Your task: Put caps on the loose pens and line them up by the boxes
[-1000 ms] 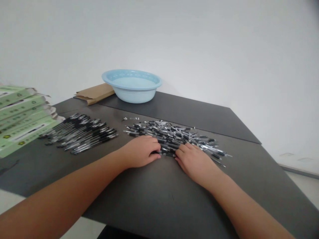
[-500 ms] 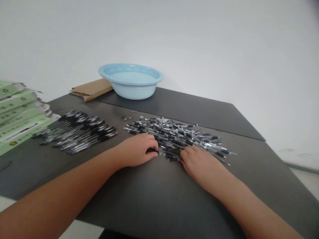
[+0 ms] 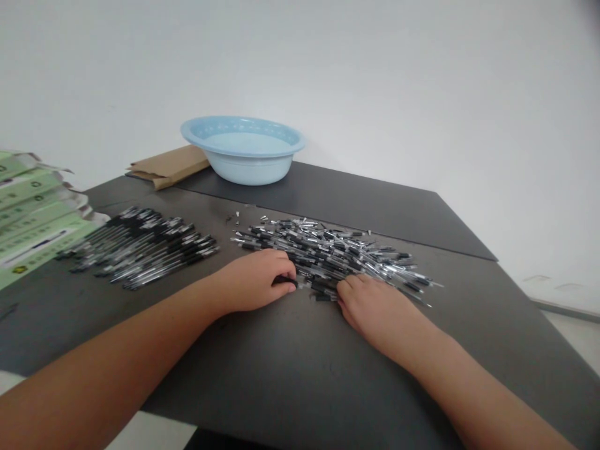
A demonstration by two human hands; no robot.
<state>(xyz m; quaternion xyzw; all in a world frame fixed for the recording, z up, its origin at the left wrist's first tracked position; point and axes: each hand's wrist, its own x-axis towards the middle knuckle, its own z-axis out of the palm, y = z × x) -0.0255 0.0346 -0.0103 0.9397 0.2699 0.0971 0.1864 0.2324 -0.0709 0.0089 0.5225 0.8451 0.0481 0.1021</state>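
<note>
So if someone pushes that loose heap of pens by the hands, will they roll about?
Probably: the pens look thin, round and glossy, so they likely roll and slide on the smooth dark table. Each seems stiff and light.

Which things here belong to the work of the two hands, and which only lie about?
In hand: left hand, right hand, loose pen pile.
Lying about, untouched: aligned pens, blue basin, cardboard, green boxes.

Left hand (image 3: 255, 281) rests palm-down, fingers curled; right hand (image 3: 375, 307) lies flat.
</note>
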